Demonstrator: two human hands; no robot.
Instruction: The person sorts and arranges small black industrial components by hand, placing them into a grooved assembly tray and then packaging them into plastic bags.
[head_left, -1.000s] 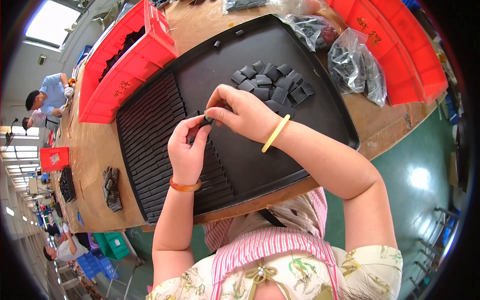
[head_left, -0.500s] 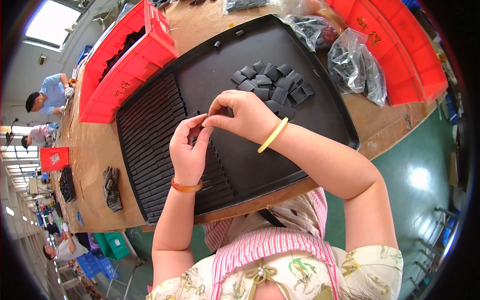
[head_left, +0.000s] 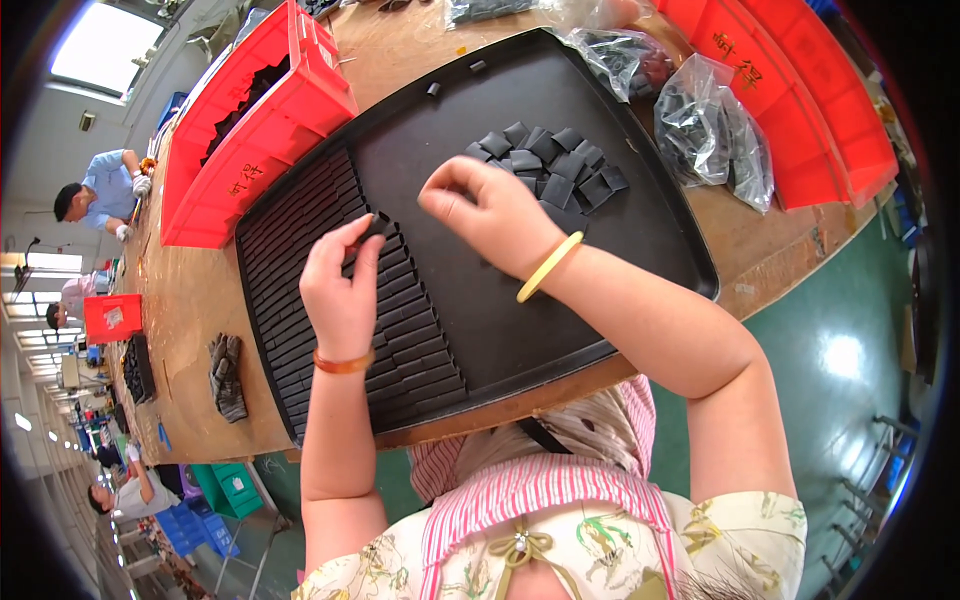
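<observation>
A large black tray (head_left: 480, 340) lies on the table before me. Rows of small black tube-like pieces (head_left: 310, 290) fill its left part. My left hand (head_left: 338, 295) is over these rows, thumb and forefinger closed on a small black piece (head_left: 378, 224). To the right, my right hand (head_left: 495, 215) hovers over the bare middle of the tray, its fingers curled in toward the thumb; whatever they hold, if anything, is hidden. Just beyond that hand lies a loose heap of flat black pieces (head_left: 562, 165). Two small black bits (head_left: 433, 89) lie apart near the tray's far edge.
Red bins stand at the far left (head_left: 240, 150) and far right (head_left: 800, 90). Clear plastic bags of dark pieces (head_left: 705, 125) lie beside the right bin. A dark glove (head_left: 227, 375) rests on the wooden table (head_left: 180, 320) left of the tray. Other people work farther left.
My hands, together at the fingertips before, have parted. The left moved left and a little down with the small black piece; the right rose slightly toward the heap.
</observation>
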